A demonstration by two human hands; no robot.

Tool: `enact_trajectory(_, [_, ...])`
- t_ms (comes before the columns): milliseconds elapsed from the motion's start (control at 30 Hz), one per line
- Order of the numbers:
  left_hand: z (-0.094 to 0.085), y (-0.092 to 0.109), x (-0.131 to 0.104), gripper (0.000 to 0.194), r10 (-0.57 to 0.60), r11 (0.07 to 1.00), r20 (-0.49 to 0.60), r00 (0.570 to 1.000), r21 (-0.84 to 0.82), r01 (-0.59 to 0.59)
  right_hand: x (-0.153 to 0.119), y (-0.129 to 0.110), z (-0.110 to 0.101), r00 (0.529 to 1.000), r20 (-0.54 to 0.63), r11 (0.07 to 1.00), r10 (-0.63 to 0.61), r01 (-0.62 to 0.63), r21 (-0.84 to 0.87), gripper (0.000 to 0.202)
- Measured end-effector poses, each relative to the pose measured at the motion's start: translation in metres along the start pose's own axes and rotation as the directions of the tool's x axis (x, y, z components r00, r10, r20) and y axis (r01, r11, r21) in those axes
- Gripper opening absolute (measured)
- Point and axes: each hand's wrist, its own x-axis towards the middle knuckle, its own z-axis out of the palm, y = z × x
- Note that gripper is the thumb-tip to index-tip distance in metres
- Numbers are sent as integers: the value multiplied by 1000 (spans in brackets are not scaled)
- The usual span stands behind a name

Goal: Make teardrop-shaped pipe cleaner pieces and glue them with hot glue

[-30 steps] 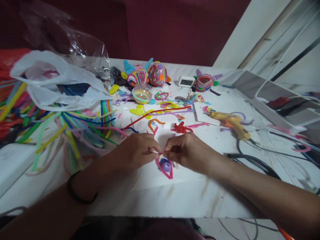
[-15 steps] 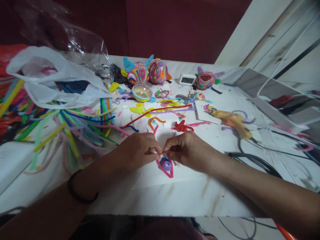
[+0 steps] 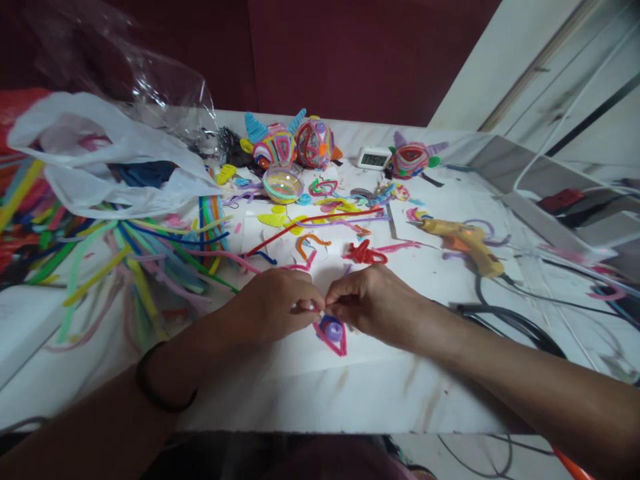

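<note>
Both hands meet at the middle of the table, fingertips nearly touching. My left hand (image 3: 283, 303) is closed in a pinch on the end of a pink pipe cleaner. From the right, my right hand (image 3: 367, 300) pinches close beside it, thumb against forefinger; what lies between its fingertips is too small to make out. Just below the fingertips, a pink pipe-cleaner outline (image 3: 341, 349) comes to a point at its lower end. Inside it sits a purple coil (image 3: 333, 331) with blue around it. White paper lies underneath.
A yellow glue gun (image 3: 465, 243) with a black cable lies at the right. Colourful pipe cleaners (image 3: 145, 267) and a white plastic bag (image 3: 120, 190) fill the left. Behind stand decorated balls (image 3: 315, 143), a clear bowl (image 3: 283, 185) and a white timer (image 3: 374, 158).
My left fingers have curled a little and shifted slightly, showing a small pink and white bit at their tips. My right hand has barely moved.
</note>
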Motion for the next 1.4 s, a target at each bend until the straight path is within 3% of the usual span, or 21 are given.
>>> enact_trajectory(500, [0,1,-2,14,-11,1000,62,998,21,9,-5,-14,-5,996,64,995,58,-53,-86,28])
enact_trajectory(767, [-1,3,-2,15,9,994,56,998,107,-15,-6,-12,-4,988,17,987,151,-150,-50,14])
enact_trajectory(1400, [-4,-1,-2,25,45,997,132,990,52,-52,-7,-9,-2,990,41,991,135,-136,9,16])
